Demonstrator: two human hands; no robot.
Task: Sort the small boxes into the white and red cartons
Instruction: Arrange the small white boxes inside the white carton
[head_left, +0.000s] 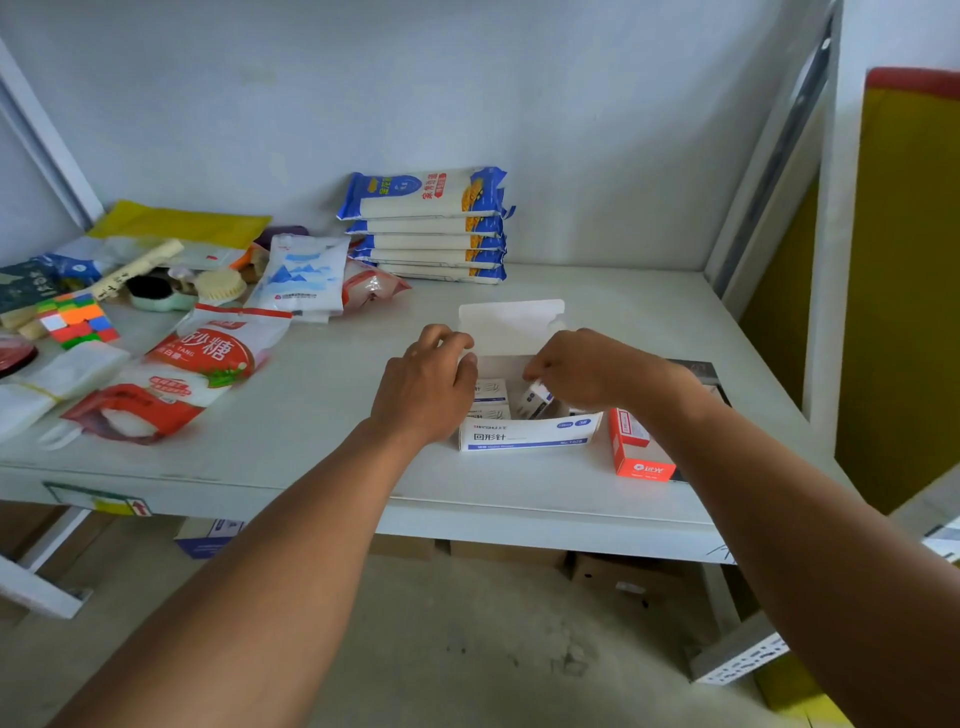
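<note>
Both forearms reach in: our left hand (423, 387) steadies the open white cardboard carton (527, 434), our right hand (587, 371) pinches a small, light, stiff white-and-blue box (535, 401) by its narrow sides.

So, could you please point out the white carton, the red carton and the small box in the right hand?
white carton (530, 435): head view, its printed front wall.
red carton (641, 462): head view, its near end.
small box (535, 402): head view, its tilted face below the fingers.

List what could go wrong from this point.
1. The small box in the right hand sits tilted over the white carton; it may jam against boxes already inside.
2. The right forearm passes over the red carton, so pulling back could knock it.
</note>
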